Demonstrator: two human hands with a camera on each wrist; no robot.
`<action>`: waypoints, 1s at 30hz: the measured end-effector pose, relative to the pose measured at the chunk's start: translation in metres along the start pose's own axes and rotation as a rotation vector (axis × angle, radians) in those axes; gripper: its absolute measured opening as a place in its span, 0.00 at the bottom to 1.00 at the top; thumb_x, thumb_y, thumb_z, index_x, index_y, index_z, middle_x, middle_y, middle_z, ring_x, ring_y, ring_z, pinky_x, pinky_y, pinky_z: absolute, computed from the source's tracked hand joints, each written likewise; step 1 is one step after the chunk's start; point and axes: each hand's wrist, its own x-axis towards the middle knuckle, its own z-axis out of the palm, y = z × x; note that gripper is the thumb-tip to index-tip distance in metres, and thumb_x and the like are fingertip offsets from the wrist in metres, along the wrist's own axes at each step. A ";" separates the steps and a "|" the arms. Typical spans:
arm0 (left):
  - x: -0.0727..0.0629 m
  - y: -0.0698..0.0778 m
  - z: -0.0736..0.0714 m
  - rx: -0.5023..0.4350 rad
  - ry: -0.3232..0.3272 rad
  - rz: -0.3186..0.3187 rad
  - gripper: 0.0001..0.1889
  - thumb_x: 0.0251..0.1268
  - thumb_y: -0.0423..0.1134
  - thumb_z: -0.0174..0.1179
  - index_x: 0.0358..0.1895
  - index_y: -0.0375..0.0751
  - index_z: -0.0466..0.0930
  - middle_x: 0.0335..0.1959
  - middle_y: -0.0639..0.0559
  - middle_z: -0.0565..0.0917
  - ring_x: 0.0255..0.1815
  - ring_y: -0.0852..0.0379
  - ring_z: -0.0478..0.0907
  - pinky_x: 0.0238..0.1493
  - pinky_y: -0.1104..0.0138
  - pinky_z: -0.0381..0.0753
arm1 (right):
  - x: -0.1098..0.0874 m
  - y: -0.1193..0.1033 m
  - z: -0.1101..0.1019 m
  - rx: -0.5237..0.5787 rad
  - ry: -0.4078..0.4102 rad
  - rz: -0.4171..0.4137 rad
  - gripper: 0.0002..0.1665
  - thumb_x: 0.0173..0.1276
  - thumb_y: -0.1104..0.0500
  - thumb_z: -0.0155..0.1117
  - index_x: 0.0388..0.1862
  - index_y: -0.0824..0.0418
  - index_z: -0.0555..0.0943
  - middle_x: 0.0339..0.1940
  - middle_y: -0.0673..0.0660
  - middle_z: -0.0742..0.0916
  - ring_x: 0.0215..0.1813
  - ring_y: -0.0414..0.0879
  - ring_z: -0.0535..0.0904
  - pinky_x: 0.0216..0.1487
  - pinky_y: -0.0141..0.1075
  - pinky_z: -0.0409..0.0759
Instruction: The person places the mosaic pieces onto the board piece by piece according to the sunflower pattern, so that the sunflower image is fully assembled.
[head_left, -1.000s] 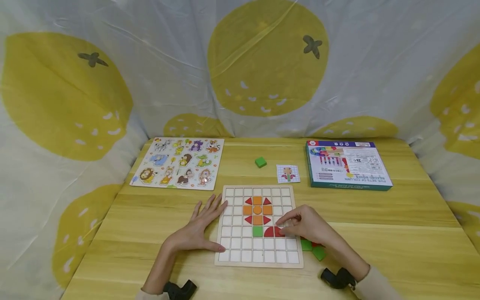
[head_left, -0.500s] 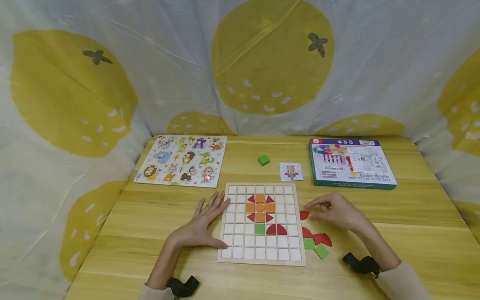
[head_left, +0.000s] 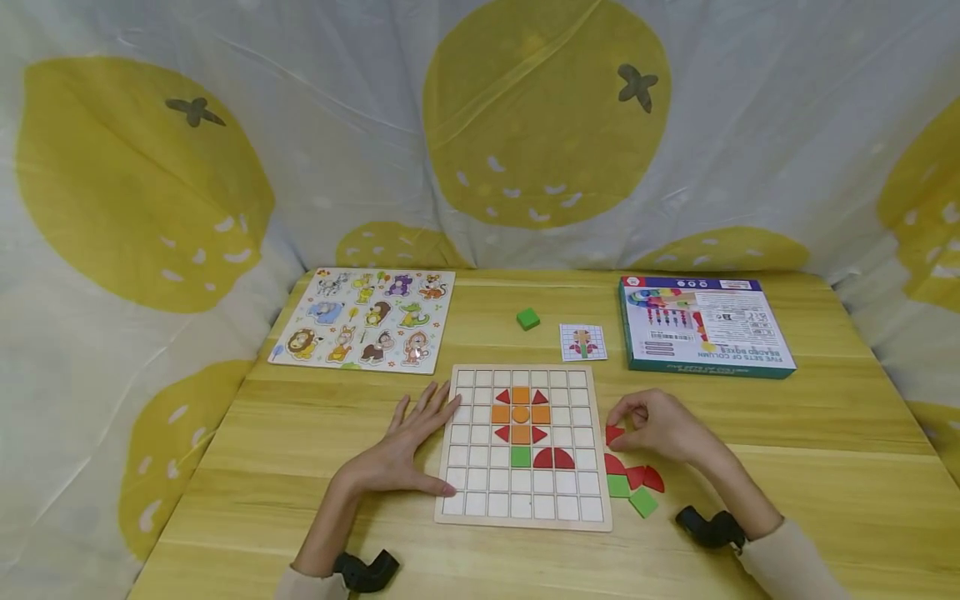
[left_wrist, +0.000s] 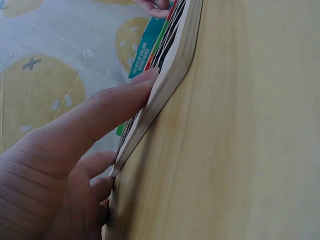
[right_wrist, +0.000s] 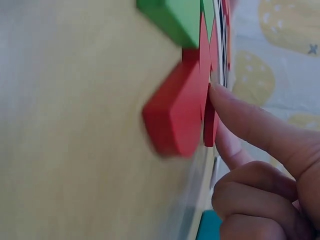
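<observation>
My left hand [head_left: 401, 454] lies along the left edge of a white-squared wooden grid board [head_left: 465, 527], fingers spread; in the left wrist view the thumb [left_wrist: 100, 110] presses its rim. Orange pieces, red triangles, a green square [head_left: 521, 457] and two red quarter circles [head_left: 563, 458] sit in the grid. Right of the board, my right hand [head_left: 660, 425] pinches a red quarter-circle block [head_left: 612, 434] between thumb and forefinger. The right wrist view shows the thumb [right_wrist: 250, 117] against this block's side. Just below lie loose red blocks [head_left: 653, 479] and green blocks [head_left: 643, 502].
A small pattern card [head_left: 582, 342] and a lone green block [head_left: 528, 319] lie beyond the board. An animal puzzle board [head_left: 352, 325] is at the back left, a flat toy box [head_left: 705, 329] at the back right. A lemon-print cloth [head_left: 360, 125] hangs behind the table.
The right hand let go of a red quarter circle in the grid and moved right, off the board. It now pinches another red block there. The left hand stays at the board's edge.
</observation>
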 end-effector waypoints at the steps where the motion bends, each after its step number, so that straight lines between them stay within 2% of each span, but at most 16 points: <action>1: 0.000 0.000 0.000 0.004 -0.002 -0.002 0.66 0.48 0.57 0.80 0.86 0.46 0.44 0.87 0.40 0.36 0.87 0.35 0.27 0.80 0.34 0.20 | -0.001 0.001 -0.002 -0.005 0.002 0.006 0.13 0.58 0.59 0.81 0.40 0.60 0.88 0.17 0.49 0.67 0.22 0.42 0.63 0.24 0.31 0.58; 11: 0.000 -0.001 0.001 0.004 0.000 -0.007 0.67 0.47 0.58 0.80 0.86 0.46 0.44 0.87 0.41 0.35 0.87 0.35 0.27 0.79 0.33 0.20 | -0.002 0.010 -0.014 -0.031 0.019 0.013 0.15 0.59 0.61 0.80 0.43 0.61 0.87 0.18 0.49 0.69 0.23 0.42 0.63 0.24 0.32 0.59; 21: 0.000 0.000 0.001 0.000 0.002 -0.009 0.67 0.47 0.57 0.80 0.86 0.46 0.44 0.87 0.40 0.35 0.87 0.35 0.27 0.79 0.34 0.19 | -0.001 0.006 -0.011 -0.028 0.015 -0.020 0.13 0.61 0.60 0.79 0.43 0.62 0.87 0.18 0.48 0.68 0.23 0.40 0.63 0.24 0.32 0.59; 25: 0.000 0.000 0.001 -0.001 0.003 -0.007 0.67 0.47 0.57 0.81 0.86 0.45 0.44 0.87 0.40 0.35 0.87 0.35 0.27 0.80 0.34 0.19 | -0.004 -0.011 0.001 0.014 0.005 -0.056 0.14 0.61 0.57 0.80 0.43 0.61 0.89 0.18 0.48 0.65 0.23 0.39 0.60 0.25 0.31 0.58; 30: 0.000 -0.001 0.000 0.001 -0.001 -0.005 0.67 0.47 0.57 0.80 0.86 0.45 0.44 0.87 0.40 0.35 0.87 0.35 0.26 0.79 0.33 0.19 | -0.007 -0.037 0.034 0.074 -0.081 -0.104 0.13 0.60 0.57 0.81 0.42 0.59 0.89 0.16 0.47 0.64 0.21 0.38 0.57 0.25 0.30 0.58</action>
